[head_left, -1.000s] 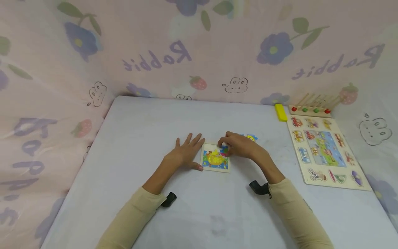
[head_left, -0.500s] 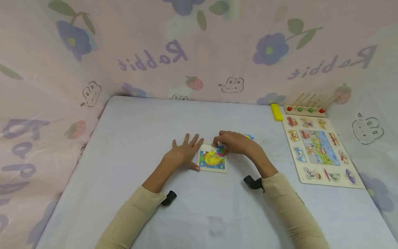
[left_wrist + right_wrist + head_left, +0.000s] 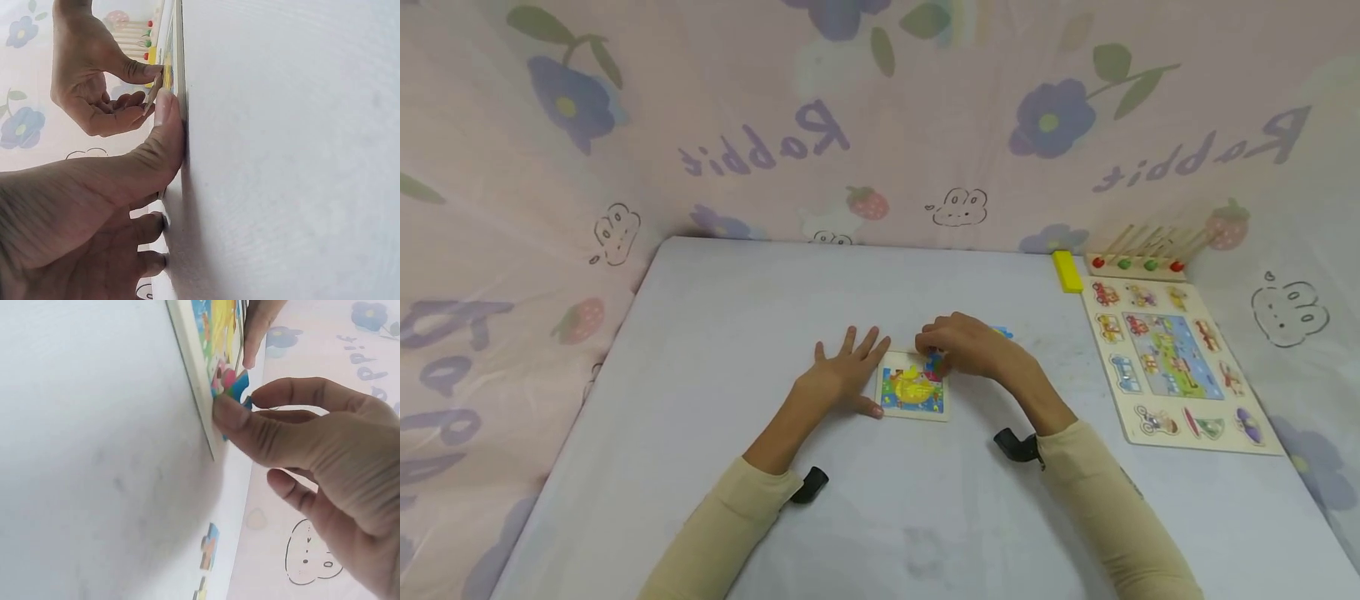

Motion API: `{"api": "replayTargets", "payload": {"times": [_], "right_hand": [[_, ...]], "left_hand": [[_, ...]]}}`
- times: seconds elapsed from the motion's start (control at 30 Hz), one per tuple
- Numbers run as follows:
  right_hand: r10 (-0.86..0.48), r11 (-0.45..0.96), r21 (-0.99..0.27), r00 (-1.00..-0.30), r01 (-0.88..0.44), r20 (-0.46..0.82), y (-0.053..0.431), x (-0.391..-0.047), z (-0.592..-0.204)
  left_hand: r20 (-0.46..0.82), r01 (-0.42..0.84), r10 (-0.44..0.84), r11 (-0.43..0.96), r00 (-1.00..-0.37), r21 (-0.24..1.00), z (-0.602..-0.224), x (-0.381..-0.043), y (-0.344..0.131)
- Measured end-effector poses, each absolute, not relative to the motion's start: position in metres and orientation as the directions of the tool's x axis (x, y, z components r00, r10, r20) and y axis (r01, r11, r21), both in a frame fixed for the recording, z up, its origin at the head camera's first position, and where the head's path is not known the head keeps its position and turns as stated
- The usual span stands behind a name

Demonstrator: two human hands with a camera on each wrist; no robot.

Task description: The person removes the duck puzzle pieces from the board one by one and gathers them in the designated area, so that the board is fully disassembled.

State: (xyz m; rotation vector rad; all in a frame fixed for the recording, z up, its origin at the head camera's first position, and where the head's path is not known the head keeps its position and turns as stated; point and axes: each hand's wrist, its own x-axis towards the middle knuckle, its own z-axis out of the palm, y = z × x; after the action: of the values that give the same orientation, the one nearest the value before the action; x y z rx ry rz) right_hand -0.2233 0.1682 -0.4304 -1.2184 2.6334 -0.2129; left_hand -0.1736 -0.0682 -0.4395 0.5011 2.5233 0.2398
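A small wooden jigsaw puzzle with a yellow duck picture lies flat in its pale frame on the table. My left hand is spread at its left side, thumb at the frame's edge and the other fingertips on the tabletop. At the top right corner, my right hand pinches a blue and green puzzle piece between thumb and forefinger. The piece is tilted up over the frame in both wrist views. Bare pale backing shows along the upper part of the frame.
Loose puzzle pieces lie on the table beyond my right hand, partly hidden by it in the head view. To the right are a large picture board, a yellow block and a pegged wooden stand. Patterned cloth hangs behind.
My right fingers have shifted slightly at the corner, and the pinched piece now stands more tilted. My left hand keeps its place beside the frame. The head view has shifted a little.
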Motion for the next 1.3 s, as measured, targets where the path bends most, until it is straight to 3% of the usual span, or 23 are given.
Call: {"api": "replayTargets", "payload": {"times": [0.17, 0.43, 0.57, 0.8, 1.1, 1.3], "right_hand": [[-0.772, 0.627, -0.257, -0.630, -0.735, -0.081, 0.174, -0.224, -0.432], [-0.771, 0.552, -0.566, -0.633, -0.612, -0.067, 0.191, -0.227, -0.433], [-0.756, 0.530, -0.636, -0.652, -0.560, -0.056, 0.196, -0.225, -0.428], [-0.659, 0.591, -0.640, -0.751, -0.492, -0.031, 0.217, -0.221, -0.422], [-0.531, 0.637, -0.541, -0.821, -0.549, 0.208, 0.278, -0.218, -0.414], [-0.421, 0.731, -0.559, -0.904, -0.390, 0.080, 0.307, -0.222, -0.411]], "left_hand": [[-0.472, 0.310, 0.394, 0.918, -0.788, 0.249, -0.438, -0.174, -0.068], [-0.472, 0.300, 0.413, 0.906, -0.779, 0.298, -0.438, -0.174, -0.069], [-0.447, 0.289, 0.415, 0.901, -0.792, 0.323, -0.440, -0.174, -0.072], [-0.416, 0.302, 0.445, 0.881, -0.793, 0.365, -0.443, -0.172, -0.075], [-0.435, 0.305, 0.447, 0.882, -0.782, 0.359, -0.442, -0.173, -0.072], [-0.457, 0.290, 0.438, 0.887, -0.775, 0.359, -0.440, -0.172, -0.075]]}}
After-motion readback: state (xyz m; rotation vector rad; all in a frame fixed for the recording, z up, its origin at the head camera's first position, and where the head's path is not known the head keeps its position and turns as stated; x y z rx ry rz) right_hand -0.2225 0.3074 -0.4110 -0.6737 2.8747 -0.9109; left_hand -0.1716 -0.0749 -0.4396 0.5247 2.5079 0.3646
